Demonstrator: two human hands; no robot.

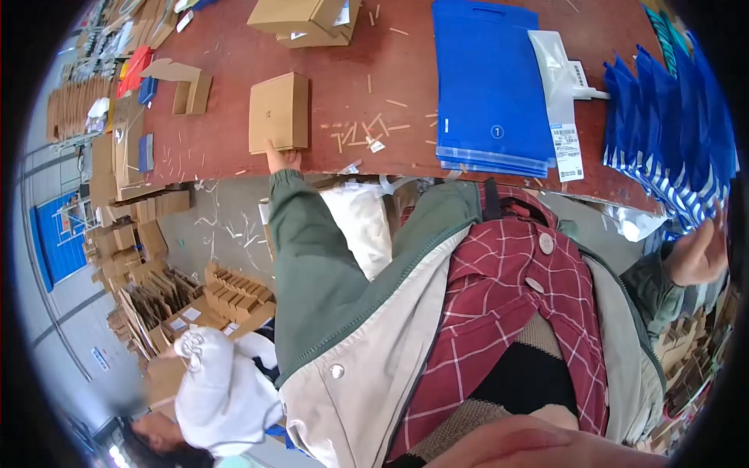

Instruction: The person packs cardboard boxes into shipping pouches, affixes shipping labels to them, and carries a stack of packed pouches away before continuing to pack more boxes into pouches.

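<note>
My left hand is at the near edge of a closed brown cardboard box on the table. Its thumb lies on the box and the other fingers curl at the lower edge, partly hidden. My right hand is off the table's front edge at the far right, fingers apart and holding nothing visible. Just above it sits a row of folded blue bags with striped ends. Between the hands lies a flat stack of blue plastic bags, with a white labelled packet along its right side.
On the red-brown table are more cardboard boxes, an opened small box and scattered paper strips. A person in a white hooded top is at the lower left, near stacked cartons. A white bag hangs below the table edge.
</note>
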